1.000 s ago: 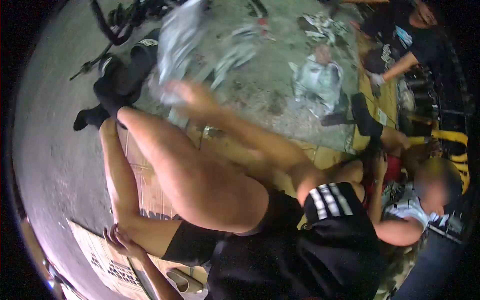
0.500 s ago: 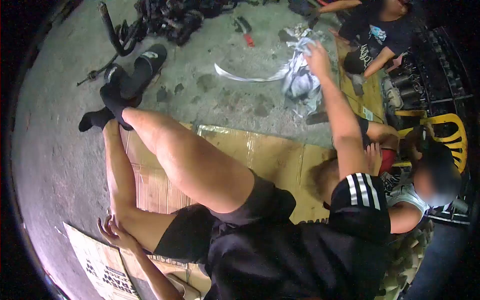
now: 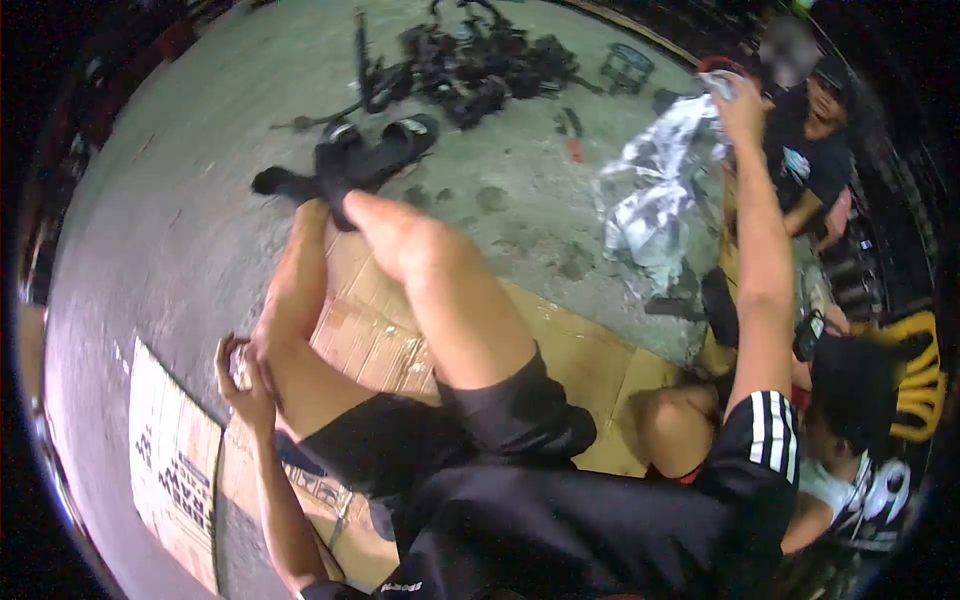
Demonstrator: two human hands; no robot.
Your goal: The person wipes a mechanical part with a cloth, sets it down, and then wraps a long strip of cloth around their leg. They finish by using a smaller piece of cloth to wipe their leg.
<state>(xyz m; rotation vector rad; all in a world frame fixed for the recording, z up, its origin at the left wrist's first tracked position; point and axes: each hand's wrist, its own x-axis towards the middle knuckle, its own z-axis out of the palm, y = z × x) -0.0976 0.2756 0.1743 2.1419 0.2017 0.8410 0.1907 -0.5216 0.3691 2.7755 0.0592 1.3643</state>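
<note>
My right hand (image 3: 740,112), at the end of a raised arm, grips a white and grey cloth (image 3: 655,185) by its upper end. The cloth hangs down and spreads to the left above the concrete floor, slightly blurred. My left hand (image 3: 243,383) is beside my bent left knee, its fingers curled but apart, with nothing seen in it. Both my legs stretch over flattened cardboard (image 3: 375,310), and my feet in black socks rest near black slippers (image 3: 405,140).
Dark metal parts (image 3: 480,60) lie in a heap on the floor at the top. A red-handled tool (image 3: 573,148) is below them. People sit at the right, one in a black shirt (image 3: 800,150), another in a black cap (image 3: 855,385) near a yellow chair (image 3: 915,380).
My right hand has lifted the cloth up and to the right, and it now hangs more spread out. The view has shifted. My left hand has come slightly off the leg, fingers more curled.
</note>
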